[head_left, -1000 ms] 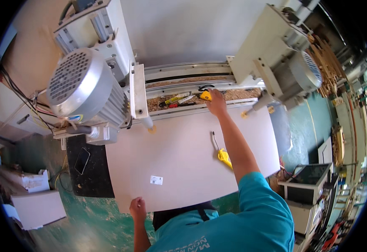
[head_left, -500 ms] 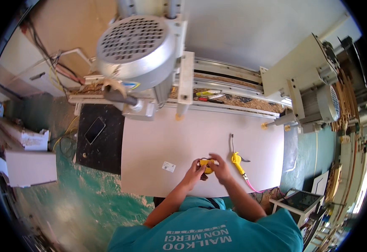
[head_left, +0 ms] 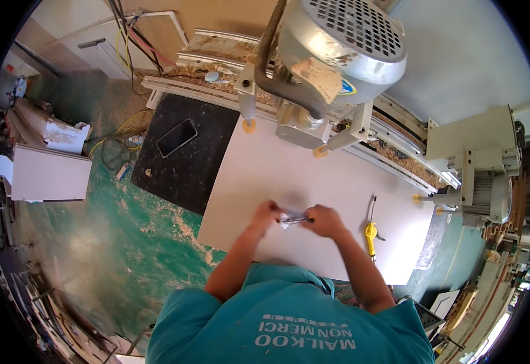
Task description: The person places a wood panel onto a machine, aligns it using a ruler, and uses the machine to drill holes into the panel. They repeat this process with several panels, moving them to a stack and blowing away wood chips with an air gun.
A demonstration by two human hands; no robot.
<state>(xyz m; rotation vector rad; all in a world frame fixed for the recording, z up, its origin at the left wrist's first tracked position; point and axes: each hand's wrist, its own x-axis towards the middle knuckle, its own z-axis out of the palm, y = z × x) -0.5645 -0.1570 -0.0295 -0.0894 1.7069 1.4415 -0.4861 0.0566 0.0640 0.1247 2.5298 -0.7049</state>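
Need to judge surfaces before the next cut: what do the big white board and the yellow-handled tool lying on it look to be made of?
The large white rectangular board looks like laminated or melamine-faced panel: smooth, matte, uniform white, with sawdust along the machine rail behind it. The yellow-handled tool seems to have a plastic or rubber grip and a thin, dark metal shaft; too small to be sure.

A grey ribbed motor (head_left: 344, 45) hung at upper centre. A dark phone (head_left: 176, 138) lay on a black mat (head_left: 180, 164) left of centre. A yellow-handled tool (head_left: 371, 229) lay right of centre.
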